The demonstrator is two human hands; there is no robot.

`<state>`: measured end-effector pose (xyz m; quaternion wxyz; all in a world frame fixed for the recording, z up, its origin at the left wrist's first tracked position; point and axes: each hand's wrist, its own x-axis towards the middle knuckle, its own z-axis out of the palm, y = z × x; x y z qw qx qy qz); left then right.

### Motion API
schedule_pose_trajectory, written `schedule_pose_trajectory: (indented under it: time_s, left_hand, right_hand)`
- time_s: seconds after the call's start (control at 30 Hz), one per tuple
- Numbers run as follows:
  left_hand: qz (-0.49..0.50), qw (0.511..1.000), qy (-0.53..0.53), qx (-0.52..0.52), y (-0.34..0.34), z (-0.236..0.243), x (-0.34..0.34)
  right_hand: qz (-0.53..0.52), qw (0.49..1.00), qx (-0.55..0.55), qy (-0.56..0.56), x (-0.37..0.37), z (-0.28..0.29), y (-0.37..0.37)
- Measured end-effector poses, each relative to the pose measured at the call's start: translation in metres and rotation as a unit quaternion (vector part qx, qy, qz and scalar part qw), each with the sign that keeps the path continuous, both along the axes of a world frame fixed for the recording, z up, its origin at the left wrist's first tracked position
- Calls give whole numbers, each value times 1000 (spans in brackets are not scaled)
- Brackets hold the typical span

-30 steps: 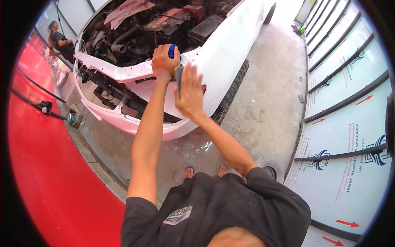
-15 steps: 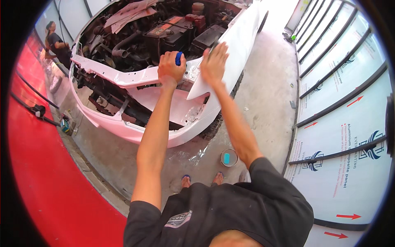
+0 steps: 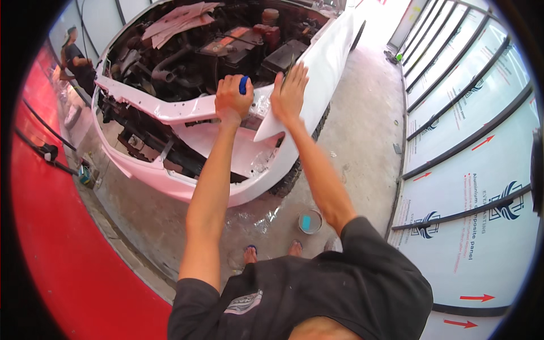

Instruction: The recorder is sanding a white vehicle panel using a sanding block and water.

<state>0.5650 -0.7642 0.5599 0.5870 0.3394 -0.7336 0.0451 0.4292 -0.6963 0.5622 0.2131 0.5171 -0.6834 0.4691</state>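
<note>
My left hand point(image 3: 232, 100) rests on the white front crossbar point(image 3: 187, 109) of a car with its engine bay exposed. Its fingers are closed round a small bright blue thing point(image 3: 243, 85), mostly hidden, whose kind I cannot make out. Flat on the front end of the white fender point(image 3: 326, 65) lies my right hand point(image 3: 288, 99), fingers stretched forward. A thin dark edge shows beside those fingers; whether it is something under the palm I cannot tell. Below the crossbar is the hollow headlight opening point(image 3: 218, 141), above the white bumper point(image 3: 249, 194).
On the floor near my feet stands a round container point(image 3: 310, 221) with a turquoise block in it. Folded paper sheets point(image 3: 175, 22) lie over the engine bay. Another person point(image 3: 78, 59) stands at the far left. A red panel point(image 3: 73, 243) and a panelled wall point(image 3: 453, 209) flank me.
My right hand has shifted slightly back and left along the fender edge. The left hand stays on the crossbar. The whole view has moved a little.
</note>
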Motion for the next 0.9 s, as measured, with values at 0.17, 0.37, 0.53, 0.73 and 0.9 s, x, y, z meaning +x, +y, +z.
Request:
schedule_pose_trajectory:
  time_s: [0.17,0.37,0.53,0.73,0.9]
  left_hand:
    - [20,999,-21,18,-5,-18,30]
    - [0,999,-5,37,13,-7,-2]
    - [25,999,-14,18,5,-11,33]
    - [-1,1000,2,7,12,-3,-1]
    - [36,999,-15,5,0,-13,36]
  right_hand:
    - [128,991,20,42,89,-68,62]
    - [27,998,6,-62,-52,-8,-10]
    - [151,988,-31,-30,42,-59,33]
    - [21,996,86,-23,-94,24,-31]
    - [118,992,-27,-38,38,-54,17]
